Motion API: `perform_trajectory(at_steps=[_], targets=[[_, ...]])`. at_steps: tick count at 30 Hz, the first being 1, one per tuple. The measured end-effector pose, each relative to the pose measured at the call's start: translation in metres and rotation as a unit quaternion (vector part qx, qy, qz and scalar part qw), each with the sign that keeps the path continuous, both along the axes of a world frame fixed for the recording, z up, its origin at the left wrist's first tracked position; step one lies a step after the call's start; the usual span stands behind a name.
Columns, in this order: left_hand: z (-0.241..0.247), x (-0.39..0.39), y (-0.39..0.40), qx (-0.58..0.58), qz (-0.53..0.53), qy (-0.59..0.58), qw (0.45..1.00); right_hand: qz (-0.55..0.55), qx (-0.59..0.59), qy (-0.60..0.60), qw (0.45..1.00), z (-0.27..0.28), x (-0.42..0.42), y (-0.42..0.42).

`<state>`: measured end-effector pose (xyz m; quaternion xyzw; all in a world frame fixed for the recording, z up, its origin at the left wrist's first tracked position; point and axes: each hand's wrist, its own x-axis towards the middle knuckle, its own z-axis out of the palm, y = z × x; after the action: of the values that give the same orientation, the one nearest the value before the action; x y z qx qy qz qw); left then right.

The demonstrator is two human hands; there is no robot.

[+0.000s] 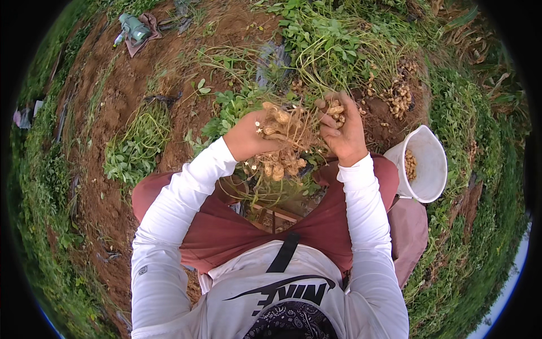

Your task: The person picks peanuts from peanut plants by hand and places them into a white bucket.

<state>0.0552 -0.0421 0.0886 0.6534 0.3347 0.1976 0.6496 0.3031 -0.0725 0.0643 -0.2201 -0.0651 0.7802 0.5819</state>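
Observation:
My left hand [253, 136] is closed around a bunch of peanut plant roots with pods [277, 165], which hangs over the gap between my knees. Loose peanut pods [335, 111] lie in my right hand [344, 127], its fingers curled round them just right of the bunch. A white plastic bucket [432, 165] stands beside my right knee, tilted, with peanuts [410, 165] inside. Beyond my right hand, more pods [399, 99] hang from uprooted peanut plants [338, 51] on the soil.
A pile of pulled plants [137, 144] lies on the brown soil [91, 169] at the left. Farther off, a green bottle [134, 29] rests on a pinkish cloth [149, 24]. A pink cloth or bag [408, 237] is below the bucket. Low green plants border both sides.

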Motion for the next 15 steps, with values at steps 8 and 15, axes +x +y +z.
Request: perform_trajectory(at_steps=[8, 15], targets=[[0.001, 0.004, -0.01, 0.105, -0.076, 0.016, 0.991, 0.007, 0.009, -0.179, 0.984, 0.0, -0.008, -0.003], [-0.004, 0.011, -0.017, 0.232, -0.069, 0.01, 0.97, 0.047, 0.015, -0.164, 0.985, 0.004, -0.013, -0.004]])
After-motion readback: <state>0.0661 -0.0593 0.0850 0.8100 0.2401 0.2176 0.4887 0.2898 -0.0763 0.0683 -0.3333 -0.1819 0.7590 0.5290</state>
